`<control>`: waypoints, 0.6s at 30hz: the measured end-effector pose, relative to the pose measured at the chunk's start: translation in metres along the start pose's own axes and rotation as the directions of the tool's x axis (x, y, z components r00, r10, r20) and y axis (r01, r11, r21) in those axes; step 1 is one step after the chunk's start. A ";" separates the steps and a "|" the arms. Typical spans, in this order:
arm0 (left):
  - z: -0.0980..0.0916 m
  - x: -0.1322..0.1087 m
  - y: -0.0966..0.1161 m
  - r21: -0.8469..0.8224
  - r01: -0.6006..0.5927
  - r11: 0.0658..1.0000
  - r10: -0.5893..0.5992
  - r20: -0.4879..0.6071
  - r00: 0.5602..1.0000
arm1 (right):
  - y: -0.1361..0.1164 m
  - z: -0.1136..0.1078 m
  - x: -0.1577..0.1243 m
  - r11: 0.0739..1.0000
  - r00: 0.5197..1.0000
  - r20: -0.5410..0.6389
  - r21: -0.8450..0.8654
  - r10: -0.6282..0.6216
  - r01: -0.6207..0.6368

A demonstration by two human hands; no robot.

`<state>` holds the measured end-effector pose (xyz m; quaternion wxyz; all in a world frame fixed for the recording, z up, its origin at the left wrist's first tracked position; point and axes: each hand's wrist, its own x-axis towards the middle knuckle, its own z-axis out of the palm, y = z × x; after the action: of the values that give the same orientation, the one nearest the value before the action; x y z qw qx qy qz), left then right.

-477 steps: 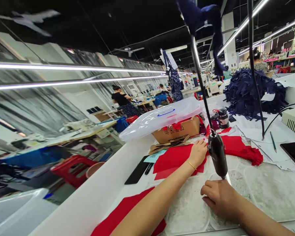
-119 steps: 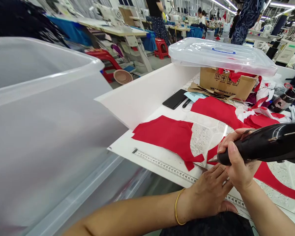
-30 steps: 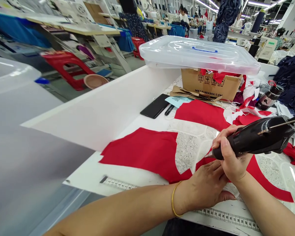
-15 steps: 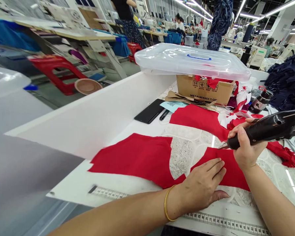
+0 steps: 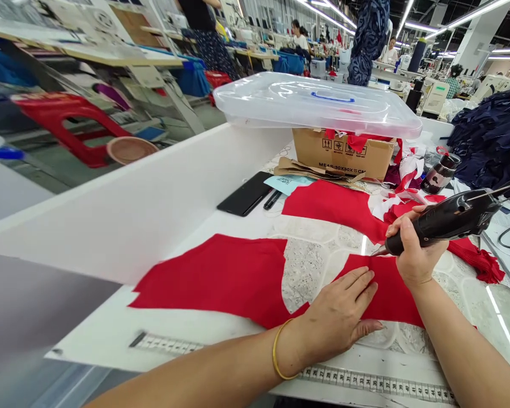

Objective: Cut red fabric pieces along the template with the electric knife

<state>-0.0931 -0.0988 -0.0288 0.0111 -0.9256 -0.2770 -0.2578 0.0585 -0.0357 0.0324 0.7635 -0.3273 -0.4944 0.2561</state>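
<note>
A red fabric piece (image 5: 391,294) lies on the table under my left hand (image 5: 338,314), which rests flat with its fingers stretched out. My right hand (image 5: 420,252) is wrapped round a black handheld tool (image 5: 454,218). The tool's pointed metal tip meets the top edge of that fabric piece, just beyond my left fingertips. To the left lies a larger red piece (image 5: 221,277), and further back a third red piece (image 5: 331,204). A measuring tape (image 5: 357,378) runs along the table's near edge, partly hidden by my left forearm.
A cardboard box (image 5: 342,153) holds red scraps under a clear plastic lid (image 5: 318,105). A black phone (image 5: 244,194) and a pen (image 5: 272,199) lie by the white side panel (image 5: 110,209). A dark bottle (image 5: 441,173) stands back right, near dark fabric strips (image 5: 488,139).
The whole view has shifted, so the table's contents appear slightly further left. Both hands keep about the same places on the fabric and the tool.
</note>
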 end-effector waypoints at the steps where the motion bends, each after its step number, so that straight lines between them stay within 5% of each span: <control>1: 0.001 0.000 0.000 -0.002 -0.001 1.000 0.001 0.001 1.000 | 0.001 0.000 0.000 1.000 1.000 -0.004 -0.005 0.009 -0.009; 18: -0.001 -0.002 -0.002 -0.009 -0.050 0.999 0.051 0.054 0.997 | -0.009 -0.029 0.011 0.997 0.996 -0.043 -0.040 -0.074 0.072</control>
<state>-0.0961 -0.0980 -0.0287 0.0068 -0.9390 -0.2528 -0.2333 0.0903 -0.0407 0.0374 0.7768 -0.3291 -0.4936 0.2113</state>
